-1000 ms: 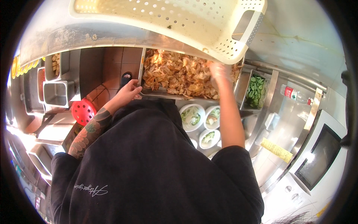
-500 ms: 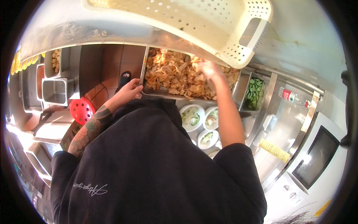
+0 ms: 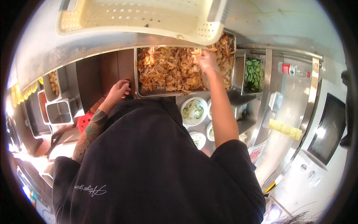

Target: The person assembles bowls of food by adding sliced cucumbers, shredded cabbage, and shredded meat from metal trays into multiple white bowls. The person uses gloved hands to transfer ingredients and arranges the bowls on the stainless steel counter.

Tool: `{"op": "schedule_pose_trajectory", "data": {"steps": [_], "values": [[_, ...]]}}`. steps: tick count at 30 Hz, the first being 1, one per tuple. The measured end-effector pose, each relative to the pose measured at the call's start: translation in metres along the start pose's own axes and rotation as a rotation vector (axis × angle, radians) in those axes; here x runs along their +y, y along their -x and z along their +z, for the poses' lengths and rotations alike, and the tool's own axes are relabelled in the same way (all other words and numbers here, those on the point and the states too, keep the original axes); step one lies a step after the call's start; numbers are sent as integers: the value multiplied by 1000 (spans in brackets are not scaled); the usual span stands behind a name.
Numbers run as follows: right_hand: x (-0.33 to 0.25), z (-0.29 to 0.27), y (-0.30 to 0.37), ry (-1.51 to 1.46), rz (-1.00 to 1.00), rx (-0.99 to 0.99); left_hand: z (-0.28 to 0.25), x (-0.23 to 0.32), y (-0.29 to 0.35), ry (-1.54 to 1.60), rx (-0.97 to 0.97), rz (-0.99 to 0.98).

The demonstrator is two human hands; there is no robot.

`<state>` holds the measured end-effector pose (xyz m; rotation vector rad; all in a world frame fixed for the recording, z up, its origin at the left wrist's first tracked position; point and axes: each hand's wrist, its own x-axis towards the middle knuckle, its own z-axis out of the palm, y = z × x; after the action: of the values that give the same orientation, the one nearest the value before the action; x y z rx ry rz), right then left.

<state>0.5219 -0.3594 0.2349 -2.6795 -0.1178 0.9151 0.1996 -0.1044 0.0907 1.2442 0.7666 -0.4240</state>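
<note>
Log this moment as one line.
left hand: beside metal tray, apart | right hand: at browned food pieces, grip unclear | right of tray: green slices

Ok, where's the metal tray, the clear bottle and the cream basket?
Metal tray (image 3: 149,92): head view, near wall.
Clear bottle (image 3: 294,69): head view, middle.
Cream basket (image 3: 160,21): head view, inside surface.

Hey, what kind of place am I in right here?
Most likely a commercial kitchen: there's a large metal tray of shredded brown food, a batch of sliced green vegetables, and white bowls holding vegetable pieces.
</note>
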Motion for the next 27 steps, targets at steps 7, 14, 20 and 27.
{"op": "schedule_pose_trajectory", "data": {"steps": [7, 14, 20, 27], "values": [[-18, 74, -8, 317, -206, 155, -87, -62, -22, -137, 184, -110], [-34, 106, 3, 13, -39, 385, -221, -198, -41, -755, -38, -14], [52, 108, 126, -516, -13, 667, -261, -236, -50, -1156, -142, 353], [115, 116, 175, -50, 317, 455, -160, -116, -55, -269, 72, -357]]}}
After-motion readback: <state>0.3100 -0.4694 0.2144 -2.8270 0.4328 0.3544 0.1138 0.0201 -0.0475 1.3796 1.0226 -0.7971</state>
